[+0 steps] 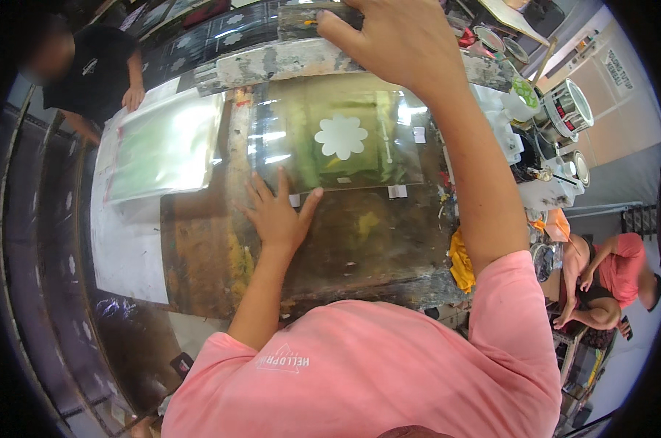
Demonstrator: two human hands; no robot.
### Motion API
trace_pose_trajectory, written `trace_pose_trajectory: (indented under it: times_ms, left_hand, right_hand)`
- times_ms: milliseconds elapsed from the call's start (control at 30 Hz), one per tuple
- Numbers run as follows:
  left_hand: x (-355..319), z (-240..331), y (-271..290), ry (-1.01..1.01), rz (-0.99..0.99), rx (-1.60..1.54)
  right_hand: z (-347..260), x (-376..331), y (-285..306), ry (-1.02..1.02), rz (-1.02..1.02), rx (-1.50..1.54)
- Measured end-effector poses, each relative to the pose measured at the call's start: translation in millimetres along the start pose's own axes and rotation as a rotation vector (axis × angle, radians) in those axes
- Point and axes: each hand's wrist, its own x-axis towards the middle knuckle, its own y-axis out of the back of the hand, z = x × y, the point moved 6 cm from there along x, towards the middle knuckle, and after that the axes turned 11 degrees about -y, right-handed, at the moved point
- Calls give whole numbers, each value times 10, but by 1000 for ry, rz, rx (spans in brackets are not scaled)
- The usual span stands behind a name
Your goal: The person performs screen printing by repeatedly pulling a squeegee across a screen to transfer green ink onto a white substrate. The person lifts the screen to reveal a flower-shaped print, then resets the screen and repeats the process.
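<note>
A clear plastic sheet [290, 120] lies on the paint-stained wooden table [345, 248], with a white flower shape [341, 136] in its middle. My left hand [277, 214] is open, fingers spread, at the sheet's near left corner. Over the paint-crusted wooden bar [272, 67] of a screen frame reaches my right hand [400, 44]. Its thumb rests by a dark, paint-marked block [301, 23]; the other fingers are hidden past the upper edge. The hand looks closed, but what it holds cannot be made out. Small white tabs [397, 191] lie along the sheet's near edge.
At the left, a co-worker's hand [132, 97] is by a stack of clear sheets [166, 150] on white paper [129, 255]. Paint cans [567, 108] and tubs crowd the right side. A yellow cloth [460, 261] hangs at the table's right edge. Another person [622, 270] sits beyond.
</note>
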Motion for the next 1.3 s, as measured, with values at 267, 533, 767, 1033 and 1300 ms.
trace_pose_trajectory:
  times_ms: [267, 533, 767, 1033, 1300]
  left_hand:
    - [108, 201, 247, -193, 133, -261]
    - [637, 46, 1112, -180, 571, -426]
    - [400, -1413, 1453, 111, 575, -573]
    - [216, -3335, 1591, 282, 724, -142]
    - [149, -1686, 1097, -168, 581, 268]
  right_hand:
    - [-29, -30, 34, -27, 10, -5]
    - [49, 67, -44, 62, 41, -8]
    - [40, -18, -42, 26, 45, -32]
    - [39, 24, -50, 30, 26, -61]
    - [94, -36, -96, 13, 15, -103]
